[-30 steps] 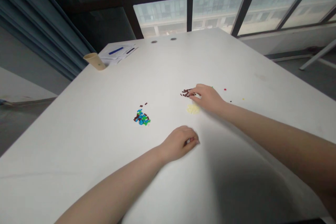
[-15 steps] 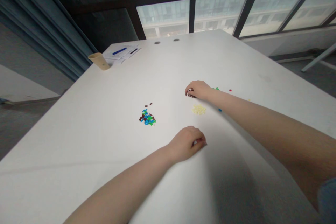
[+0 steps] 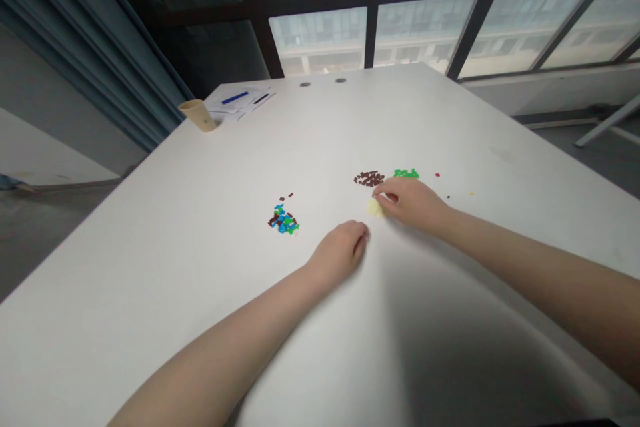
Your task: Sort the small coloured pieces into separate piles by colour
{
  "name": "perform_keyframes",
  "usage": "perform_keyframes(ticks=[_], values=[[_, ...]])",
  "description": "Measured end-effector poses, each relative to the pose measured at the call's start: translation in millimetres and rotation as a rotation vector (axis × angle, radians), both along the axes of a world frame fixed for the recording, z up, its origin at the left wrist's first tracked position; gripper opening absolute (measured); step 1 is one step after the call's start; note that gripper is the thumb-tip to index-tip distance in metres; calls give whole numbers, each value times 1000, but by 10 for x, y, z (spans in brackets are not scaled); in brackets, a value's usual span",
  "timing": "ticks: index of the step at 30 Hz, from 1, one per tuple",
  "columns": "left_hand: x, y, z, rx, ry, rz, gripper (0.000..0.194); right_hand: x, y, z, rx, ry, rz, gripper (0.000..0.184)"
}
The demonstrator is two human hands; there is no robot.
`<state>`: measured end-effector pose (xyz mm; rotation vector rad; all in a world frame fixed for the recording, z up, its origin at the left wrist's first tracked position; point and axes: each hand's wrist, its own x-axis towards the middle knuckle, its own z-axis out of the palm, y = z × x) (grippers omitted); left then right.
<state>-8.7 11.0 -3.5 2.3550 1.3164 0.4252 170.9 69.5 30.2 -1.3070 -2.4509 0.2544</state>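
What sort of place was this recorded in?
Probably an office or workroom: a large white table, papers with a pen, a paper cup, and big black-framed windows.

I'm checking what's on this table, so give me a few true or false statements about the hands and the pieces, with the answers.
1. The right hand is at the pale yellow pieces. True.
2. The left hand holds the tan cup. False: the cup stands at the far end of the table, away from both hands.
3. The brown pieces and green pieces form separate piles. True.
4. The blue and green mixed pile lies right of the right hand. False: it lies left of the left hand.
5. A blue pen lies on papers. True.
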Motion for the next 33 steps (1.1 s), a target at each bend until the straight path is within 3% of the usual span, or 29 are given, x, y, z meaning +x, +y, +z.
perform_keyframes(ticks=[3,6,9,14,20,22,23,25,28,30,33], values=[[-236,177,106,149,359,373,28,9,-560,-105,-112,103,65,19],[-521,370,137,267,510,620,32,-44,-1004,-245,-178,125,177,15],[-734,515,71,269,523,646,30,-107,-1171,-349,-171,90,280,14],[-871,616,-34,241,481,664,28,-157,-1083,-434,-129,131,375,14],[-764,612,65,244,374,570,23,-139,-1066,-472,-103,177,380,14],[-629,563,118,122,197,481,20,-109,-1049,-455,-105,180,374,13],[-542,516,136,-15,23,422,19,-91,-1032,-444,-101,184,366,13],[-346,376,142,-438,-426,332,22,-57,-988,-425,-84,211,332,13],[-73,112,65,-1030,-938,225,27,-22,-932,-420,-73,310,232,14],[42,-21,-19,-1221,-1158,190,25,-15,-919,-426,-107,375,177,16],[92,-86,-121,-1330,-1284,174,25,-20,-925,-432,-158,429,159,16]])
